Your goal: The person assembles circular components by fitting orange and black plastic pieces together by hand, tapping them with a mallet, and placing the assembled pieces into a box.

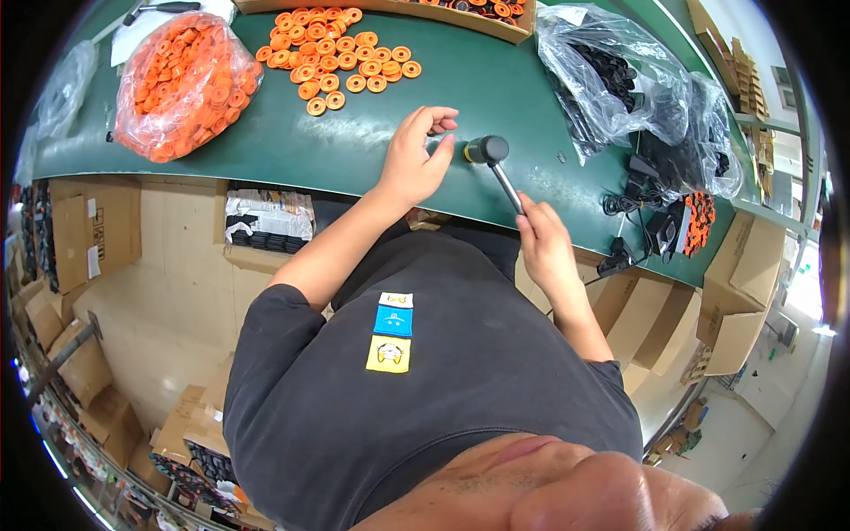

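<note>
My right hand (545, 237) is wrapped round the lower end of a mallet's handle, over the front edge of the green table (372, 164). The mallet (487, 150) has a silver shaft and a thick head, black at one end and yellow at the other. Its head is over the tabletop, just right of my left hand (420, 152). That hand is loosely curved, thumb apart from the fingers, and I see nothing held in it. Beyond it lies a loose spread of orange round pieces (364, 53) with holes in their centres.
A clear bag of orange pieces (181, 93) stands at the left. A cardboard box (496, 26) holds more pieces at the back. Plastic bags of black parts (611, 75) lie at the right, near black cables (627, 203) and stacked orange parts (699, 221). Cartons (739, 292) stand beside the table.
</note>
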Motion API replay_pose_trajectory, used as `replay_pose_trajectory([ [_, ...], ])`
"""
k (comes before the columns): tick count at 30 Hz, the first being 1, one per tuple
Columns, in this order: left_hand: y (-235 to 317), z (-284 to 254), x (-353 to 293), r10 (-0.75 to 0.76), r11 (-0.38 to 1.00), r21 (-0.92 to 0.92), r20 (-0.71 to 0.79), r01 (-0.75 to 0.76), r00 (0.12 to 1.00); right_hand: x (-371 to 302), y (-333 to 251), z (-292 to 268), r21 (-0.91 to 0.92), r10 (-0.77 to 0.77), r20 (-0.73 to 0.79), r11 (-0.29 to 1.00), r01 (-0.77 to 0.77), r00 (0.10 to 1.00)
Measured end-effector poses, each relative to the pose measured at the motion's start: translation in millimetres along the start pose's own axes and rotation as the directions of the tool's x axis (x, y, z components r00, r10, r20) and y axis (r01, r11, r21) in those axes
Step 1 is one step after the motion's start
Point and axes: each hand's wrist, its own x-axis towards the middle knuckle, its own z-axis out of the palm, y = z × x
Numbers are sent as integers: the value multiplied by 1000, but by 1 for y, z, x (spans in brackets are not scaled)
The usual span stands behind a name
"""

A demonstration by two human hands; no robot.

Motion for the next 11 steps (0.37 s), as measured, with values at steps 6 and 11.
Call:
replay_pose_trajectory([
  [6,0,0,0,-6,1000,6,3,6,1000,2,-1,-3,22,7,-9,1000,-7,1000],
  [11,-1,2,0,-19,1000,19,3,19,1000,1,-13,-10,19,-20,-38,1000,20,999],
])
